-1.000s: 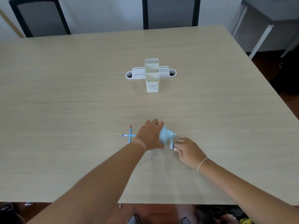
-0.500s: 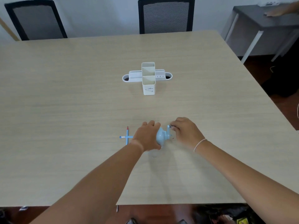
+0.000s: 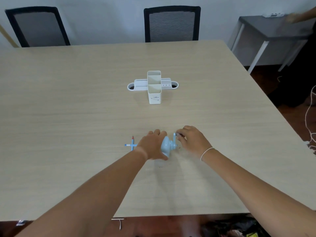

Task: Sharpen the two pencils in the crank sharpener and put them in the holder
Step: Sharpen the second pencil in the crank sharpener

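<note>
A light-blue crank sharpener [image 3: 168, 147] stands on the wooden table [image 3: 85, 100]. My left hand [image 3: 153, 145] covers its left side and holds it down. My right hand [image 3: 191, 139] pinches the crank handle [image 3: 177, 134], which points up and away from me. One blue pencil [image 3: 128, 145] sticks out leftward from under my left hand, toward the sharpener. A second blue pencil with a red tip [image 3: 132, 142] lies across it on the table. The white pencil holder [image 3: 154, 86] stands farther back at the table's middle.
Two black mesh chairs [image 3: 171, 23] [image 3: 36, 26] stand at the far edge. A dark side table [image 3: 273, 29] is at the back right, with another person's hand [image 3: 297, 16] over it. White cord [image 3: 310, 120] hangs at the right. A few shavings [image 3: 160, 167] lie near the sharpener.
My right hand has carried the crank handle from the near, low side round to the far, upper side. My left hand has stayed on the sharpener. The view has shifted slightly.
</note>
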{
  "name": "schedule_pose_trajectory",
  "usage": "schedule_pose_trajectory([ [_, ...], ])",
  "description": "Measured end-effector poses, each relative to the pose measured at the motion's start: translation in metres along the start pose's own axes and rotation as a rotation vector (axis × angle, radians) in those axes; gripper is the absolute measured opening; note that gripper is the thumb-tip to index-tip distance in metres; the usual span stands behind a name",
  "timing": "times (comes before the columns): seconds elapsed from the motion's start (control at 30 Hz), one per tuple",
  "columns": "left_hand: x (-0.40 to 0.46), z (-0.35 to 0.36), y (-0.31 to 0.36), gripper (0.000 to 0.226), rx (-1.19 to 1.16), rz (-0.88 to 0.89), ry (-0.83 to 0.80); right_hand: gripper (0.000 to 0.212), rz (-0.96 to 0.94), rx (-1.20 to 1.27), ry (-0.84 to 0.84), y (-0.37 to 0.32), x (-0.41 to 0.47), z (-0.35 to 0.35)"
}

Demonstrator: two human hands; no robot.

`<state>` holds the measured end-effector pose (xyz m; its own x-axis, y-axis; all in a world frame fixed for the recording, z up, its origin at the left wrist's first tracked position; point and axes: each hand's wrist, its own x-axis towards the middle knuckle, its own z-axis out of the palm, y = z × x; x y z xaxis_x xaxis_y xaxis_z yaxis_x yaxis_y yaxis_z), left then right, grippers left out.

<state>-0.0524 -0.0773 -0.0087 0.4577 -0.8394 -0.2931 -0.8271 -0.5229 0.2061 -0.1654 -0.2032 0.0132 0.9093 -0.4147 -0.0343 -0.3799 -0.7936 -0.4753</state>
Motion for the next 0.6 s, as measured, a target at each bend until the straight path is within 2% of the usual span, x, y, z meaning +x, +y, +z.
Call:
schedule_pose_trajectory([
  [0.1,-0.003,-0.005,-0.002,0.097,-0.066,0.002,-0.032,0.029,0.002,-0.015,0.028,-0.005,-0.006,-0.005],
  [0.27,-0.014,-0.018,-0.017,0.103,-0.142,-0.031,-0.018,0.036,-0.117,-0.003,0.187,-0.02,-0.014,-0.01],
  [0.33,-0.022,-0.021,-0.027,0.1,-0.149,-0.044,-0.03,0.038,-0.174,-0.003,0.148,-0.032,-0.016,-0.007],
  [0.43,-0.033,-0.019,-0.042,0.089,-0.147,-0.078,-0.042,0.043,-0.218,-0.042,-0.003,-0.049,-0.014,0.002],
  [0.6,-0.043,-0.015,-0.052,0.056,-0.173,-0.116,-0.027,0.051,-0.134,-0.119,-0.191,-0.062,-0.002,0.016],
])
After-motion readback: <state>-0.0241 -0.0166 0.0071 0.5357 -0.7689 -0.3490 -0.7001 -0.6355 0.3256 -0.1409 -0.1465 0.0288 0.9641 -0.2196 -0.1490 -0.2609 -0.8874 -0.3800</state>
